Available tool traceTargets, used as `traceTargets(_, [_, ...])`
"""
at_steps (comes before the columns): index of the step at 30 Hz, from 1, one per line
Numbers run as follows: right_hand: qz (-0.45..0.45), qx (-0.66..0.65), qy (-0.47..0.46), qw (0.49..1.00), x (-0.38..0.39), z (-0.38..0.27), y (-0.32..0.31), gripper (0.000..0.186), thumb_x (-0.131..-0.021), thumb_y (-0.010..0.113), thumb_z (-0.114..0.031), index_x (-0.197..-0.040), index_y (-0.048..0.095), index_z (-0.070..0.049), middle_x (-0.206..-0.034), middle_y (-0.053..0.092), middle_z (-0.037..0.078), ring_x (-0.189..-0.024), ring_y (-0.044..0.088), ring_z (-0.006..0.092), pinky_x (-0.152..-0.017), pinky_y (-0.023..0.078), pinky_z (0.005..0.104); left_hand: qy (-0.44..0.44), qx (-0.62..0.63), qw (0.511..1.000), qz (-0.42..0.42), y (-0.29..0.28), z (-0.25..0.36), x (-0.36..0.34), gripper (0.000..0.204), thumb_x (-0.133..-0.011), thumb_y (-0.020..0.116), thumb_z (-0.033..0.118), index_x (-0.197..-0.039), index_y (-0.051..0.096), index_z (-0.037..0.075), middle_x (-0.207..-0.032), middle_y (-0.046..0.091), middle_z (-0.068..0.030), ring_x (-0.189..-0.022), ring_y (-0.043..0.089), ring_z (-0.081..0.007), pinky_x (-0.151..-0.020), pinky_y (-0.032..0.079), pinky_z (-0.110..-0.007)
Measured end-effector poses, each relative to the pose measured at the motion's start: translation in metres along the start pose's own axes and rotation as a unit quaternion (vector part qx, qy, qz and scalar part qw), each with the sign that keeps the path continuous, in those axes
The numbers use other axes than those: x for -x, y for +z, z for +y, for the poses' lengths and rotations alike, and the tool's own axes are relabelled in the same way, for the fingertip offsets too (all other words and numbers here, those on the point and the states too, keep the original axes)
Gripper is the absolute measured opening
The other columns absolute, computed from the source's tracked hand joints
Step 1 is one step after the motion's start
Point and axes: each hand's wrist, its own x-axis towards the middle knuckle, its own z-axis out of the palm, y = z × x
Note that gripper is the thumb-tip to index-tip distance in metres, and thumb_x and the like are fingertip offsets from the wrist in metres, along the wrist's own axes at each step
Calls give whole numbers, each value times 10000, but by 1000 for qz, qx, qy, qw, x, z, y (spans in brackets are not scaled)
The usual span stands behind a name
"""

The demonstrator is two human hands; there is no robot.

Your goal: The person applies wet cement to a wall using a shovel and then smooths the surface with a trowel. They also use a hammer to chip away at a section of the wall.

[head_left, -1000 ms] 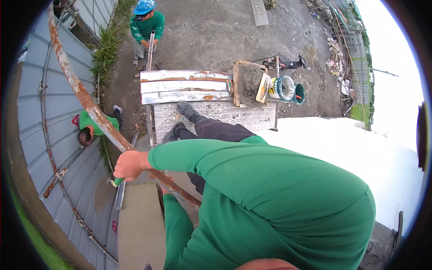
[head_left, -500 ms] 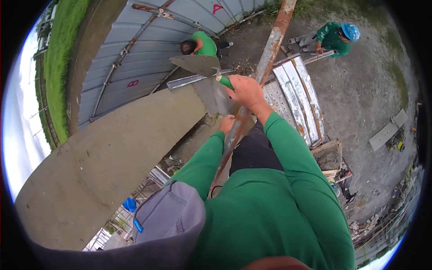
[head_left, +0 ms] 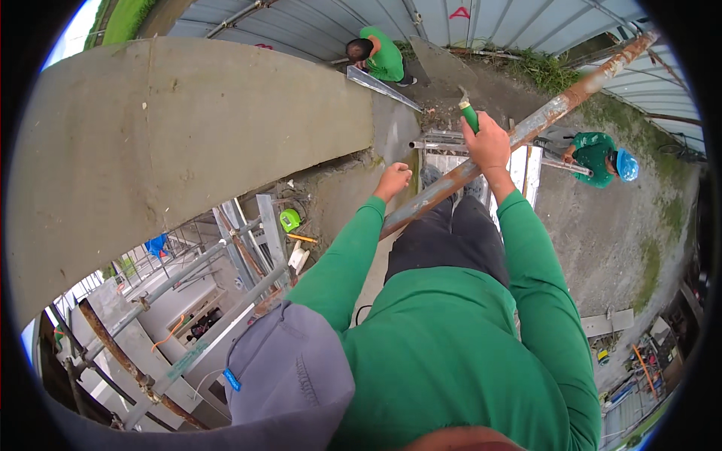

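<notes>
My right hand (head_left: 490, 143) is closed round the green handle of a trowel (head_left: 470, 117). The trowel's grey blade (head_left: 438, 66) points away from me and blends with the ground behind it. A rusty pipe (head_left: 553, 111) slants past my right wrist, nearer the ground than the hand as far as I can tell. My left hand (head_left: 393, 181) is loosely curled with nothing visible in it. It hovers beside the pipe, near the end of the smooth grey concrete slab (head_left: 248, 113). A metal straightedge (head_left: 385, 89) leans at the slab's far corner.
A person in green (head_left: 385, 56) crouches beyond the slab. Another with a blue helmet (head_left: 602, 159) stands at right by a metal pipe (head_left: 568, 167). At left lie a lime tape measure (head_left: 289, 219) and a yellow pencil (head_left: 303, 238). Scaffold pipes (head_left: 199, 349) cross the lower left.
My view has swung, and the surroundings sit differently in it. My right hand has carried the trowel rightward, off the slab's far end. The left hand has come away from the pipe a little.
</notes>
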Motion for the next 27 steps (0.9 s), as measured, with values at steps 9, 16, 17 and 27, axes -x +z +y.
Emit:
traceTargets(9, [-57, 72, -11, 996, -5, 3, 3, 352, -957, 641, -452, -1018, 663, -107, -920, 729, 166, -855, 695, 422, -747, 535, 537, 111, -90, 982, 122, -8, 56, 109, 398, -937, 690, 271, -1245, 671, 19, -1066, 753, -160, -866, 732, -273, -814, 566, -408])
traceTargets(16, [-102, 101, -33, 989, -3, -2, -1, 397, -958, 624, -488, -1045, 673, -104, -947, 735, 181, -898, 701, 425, -787, 537, 543, 117, -82, 920, 364, -5, 54, 195, 284, -967, 673, 279, -1136, 716, 54, -818, 745, -113, -751, 710, -231, -706, 545, -395])
traceTargets(17, [-108, 100, -40, 988, -3, -2, -2, 402, -958, 624, -491, -1041, 674, -101, -944, 735, 183, -898, 702, 426, -787, 538, 544, 119, -55, 912, 390, -2, 48, 197, 279, -968, 670, 277, -1129, 716, 53, -810, 743, -106, -741, 709, -233, -701, 544, -393])
traceTargets(27, [-155, 108, -72, 979, -7, -1, -10, 434, -949, 630, -499, -954, 663, -67, -899, 732, 209, -893, 707, 436, -791, 545, 552, 21, -112, 853, 510, 23, 70, 190, 171, -945, 629, 287, -1033, 733, 182, -895, 758, -96, -827, 715, -342, -732, 546, -486])
